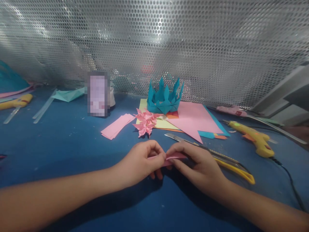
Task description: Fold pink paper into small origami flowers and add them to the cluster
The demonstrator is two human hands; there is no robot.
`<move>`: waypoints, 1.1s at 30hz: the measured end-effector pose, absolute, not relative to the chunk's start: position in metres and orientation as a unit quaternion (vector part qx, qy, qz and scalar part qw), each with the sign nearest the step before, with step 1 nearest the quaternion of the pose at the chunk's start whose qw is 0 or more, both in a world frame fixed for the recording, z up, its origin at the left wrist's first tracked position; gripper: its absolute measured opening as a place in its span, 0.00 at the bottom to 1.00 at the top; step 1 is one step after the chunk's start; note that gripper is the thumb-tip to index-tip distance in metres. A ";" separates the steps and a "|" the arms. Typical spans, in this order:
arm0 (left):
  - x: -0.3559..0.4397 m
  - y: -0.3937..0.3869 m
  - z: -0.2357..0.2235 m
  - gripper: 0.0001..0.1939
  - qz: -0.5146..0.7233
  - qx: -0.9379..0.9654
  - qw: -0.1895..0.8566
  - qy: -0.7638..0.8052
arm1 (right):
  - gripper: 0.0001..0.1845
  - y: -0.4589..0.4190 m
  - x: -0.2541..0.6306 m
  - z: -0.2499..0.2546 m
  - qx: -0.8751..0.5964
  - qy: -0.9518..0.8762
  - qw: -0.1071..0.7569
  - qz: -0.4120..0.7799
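From the head view I have both hands low at the centre, above the blue desk point(96, 206). My left hand point(145, 159) pinches a small folded pink paper point(176, 156) between thumb and fingers, and my right hand point(195, 162) grips the same paper from the other side, the fingertips of the two nearly meeting. Just beyond them I see a cluster of folded pink paper shapes point(145, 122), with a fanned stack of pink strips point(117, 126) to its left. Behind the cluster, a blue paper crown point(164, 98) stands upright on coloured sheets point(196, 116), pink, yellow, blue and orange. A cutter with its blade out point(172, 138) lies partly behind my right hand, near a yellow-handled tool point(238, 170). Farther right sits a yellow glue gun point(256, 137) with a black cord. On the left, a blurred-out phone point(98, 95) stands upright, and another yellow glue gun point(23, 100) lies near the edge of my view.
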State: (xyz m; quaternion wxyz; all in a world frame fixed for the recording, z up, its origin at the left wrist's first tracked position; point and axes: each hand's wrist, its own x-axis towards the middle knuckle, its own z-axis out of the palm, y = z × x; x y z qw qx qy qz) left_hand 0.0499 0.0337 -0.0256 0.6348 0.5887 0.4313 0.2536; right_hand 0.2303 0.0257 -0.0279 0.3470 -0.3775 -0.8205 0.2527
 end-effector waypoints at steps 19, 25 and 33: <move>0.046 0.030 -0.031 0.11 0.263 0.650 0.581 0.413 | 0.06 0.024 0.225 -0.028 -0.387 -0.811 0.336 0.284; 0.045 0.027 -0.036 0.11 0.265 0.645 0.574 0.430 | 0.04 0.021 0.224 -0.030 -0.390 -0.816 0.335 0.263; 0.045 0.026 -0.034 0.13 0.269 0.595 0.644 0.399 | 0.06 0.024 0.227 -0.028 -0.396 -0.811 0.356 0.242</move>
